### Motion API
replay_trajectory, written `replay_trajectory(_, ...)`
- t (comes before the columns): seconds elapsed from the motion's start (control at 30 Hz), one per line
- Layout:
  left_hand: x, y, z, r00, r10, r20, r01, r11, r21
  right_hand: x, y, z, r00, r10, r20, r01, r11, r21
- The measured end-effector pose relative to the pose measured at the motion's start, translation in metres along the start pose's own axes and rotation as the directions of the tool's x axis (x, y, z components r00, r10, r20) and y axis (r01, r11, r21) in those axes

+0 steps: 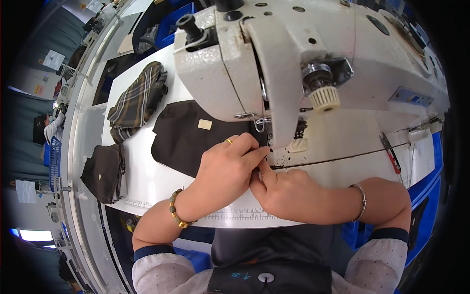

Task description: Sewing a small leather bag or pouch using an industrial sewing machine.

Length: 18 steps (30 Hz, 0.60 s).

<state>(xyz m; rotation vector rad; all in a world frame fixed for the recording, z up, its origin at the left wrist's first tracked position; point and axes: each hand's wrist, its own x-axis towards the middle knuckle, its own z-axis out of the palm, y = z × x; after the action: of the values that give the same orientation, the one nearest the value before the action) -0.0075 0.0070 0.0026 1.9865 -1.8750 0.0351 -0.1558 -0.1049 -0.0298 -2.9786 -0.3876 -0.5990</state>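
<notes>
A white sewing machine [284, 63] stands over the table. Just in front of its needle area, my two hands meet with fingertips pinched together. My left hand [227, 164], with a gold ring, is closed on the right edge of a dark fabric piece [178, 137]. That piece lies flat to the left and carries a small pale label [204, 124]. My right hand [286, 188] is closed too, thumb and forefinger pressed against the left fingertips. Whatever lies between the right fingers is hidden.
Folded plaid fabric [139, 98] and a stack of dark pieces [103, 174] lie at the left. Thread snips [391, 154] with red handles rest at the right. A ruler strip [235, 214] runs along the front edge. Blue bins [423, 210] sit below right.
</notes>
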Motion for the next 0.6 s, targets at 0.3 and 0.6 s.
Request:
replay_trajectory(0.3, 0.0, -0.003, 0.004, 0.999, -0.032, 0.019, 0.032, 0.999, -0.017, -0.001, 0.0, -0.001, 1.0, -0.015, 0.008, 0.015, 1.0, 0.003)
replay_trajectory(0.6, 0.012, -0.019, 0.015, 0.998, -0.04, -0.044, 0.041, 0.999, 0.005, 0.006, 0.015, 0.01, 0.997, 0.062, -0.045, -0.063, 0.998, -0.023)
